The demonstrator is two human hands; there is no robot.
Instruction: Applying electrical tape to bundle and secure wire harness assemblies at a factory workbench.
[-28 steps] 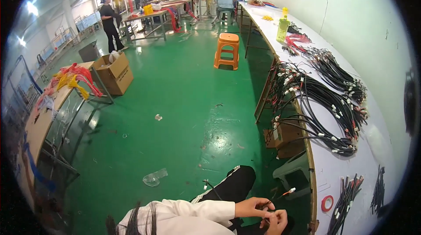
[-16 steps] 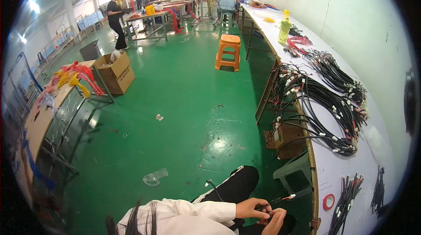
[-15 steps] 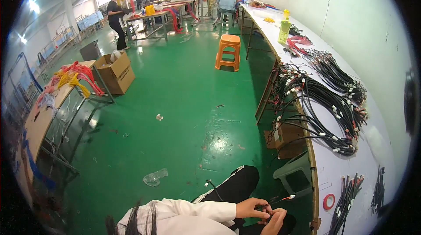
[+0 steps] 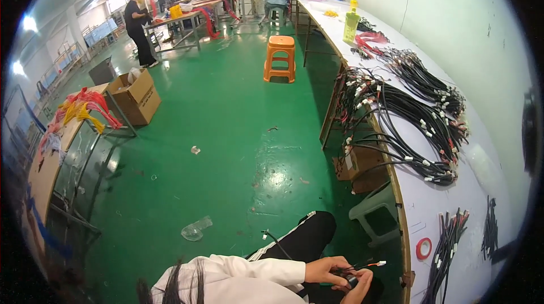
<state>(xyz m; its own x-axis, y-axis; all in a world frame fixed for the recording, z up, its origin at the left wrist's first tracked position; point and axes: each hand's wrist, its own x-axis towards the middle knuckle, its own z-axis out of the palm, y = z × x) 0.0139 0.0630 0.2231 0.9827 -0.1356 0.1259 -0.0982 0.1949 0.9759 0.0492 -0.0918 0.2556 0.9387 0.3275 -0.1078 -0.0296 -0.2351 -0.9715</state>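
Observation:
Above my lap, at the lower right, my two hands are close together. My left hand (image 4: 328, 271) has its fingers closed round a black cable, whose thin red and black wires (image 4: 368, 265) stick out to the right and end in a small white connector. Another cable end (image 4: 272, 237) with a white connector lies over my black-trousered leg. My right hand (image 4: 359, 288) is closed on a small black, rounded piece (image 4: 352, 281), which looks like a roll of tape, held against the cable. My fingers partly hide both.
To my right, the long white table (image 4: 419, 190) bears big bundles of black cables (image 4: 419, 111), a shorter bundle (image 4: 445, 253), red tape (image 4: 423, 248) and a yellow-green bottle (image 4: 351, 25). A grey-green stool (image 4: 374, 213) stands beside it. Ahead is an orange stool (image 4: 280, 59); a carton (image 4: 136, 97) stands left. Other people are farther off.
The black rounded piece now shows between my hands, where it was hidden before. My right hand has turned slightly, and the whole view has shifted a little.

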